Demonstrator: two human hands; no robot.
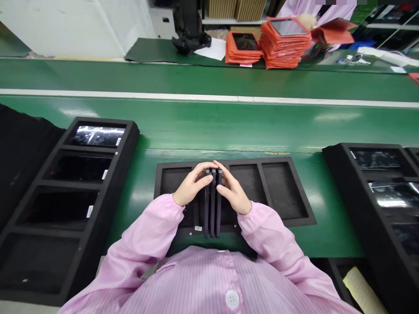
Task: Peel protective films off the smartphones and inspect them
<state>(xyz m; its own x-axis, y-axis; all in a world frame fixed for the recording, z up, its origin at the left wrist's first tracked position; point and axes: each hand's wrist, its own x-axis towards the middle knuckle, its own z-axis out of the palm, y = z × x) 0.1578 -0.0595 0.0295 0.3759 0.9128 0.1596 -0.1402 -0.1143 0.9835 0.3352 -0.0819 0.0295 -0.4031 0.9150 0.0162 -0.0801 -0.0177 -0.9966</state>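
Three dark phones (212,209) stand on edge side by side, thin sides up, above the black foam tray (304,213) in front of me. My left hand (191,185) is closed round their left side, thumb near the far end. From the right, my right hand (234,194) grips the same bundle, its fingertips meeting the left hand's at the top. The phones' faces are turned sideways, so their screens are hidden. Beneath them the tray is divided into shallow compartments, and a small white label (198,228) lies on its near rim.
On the left, a foam tray (73,244) holds several black-screened devices (81,168). Another foam tray (347,192) with glossy devices (393,194) stands at right. Beyond the green bench (229,126) are stacked orange pouches (283,46), a black stand (186,26) and another person's pink sleeve (288,8).
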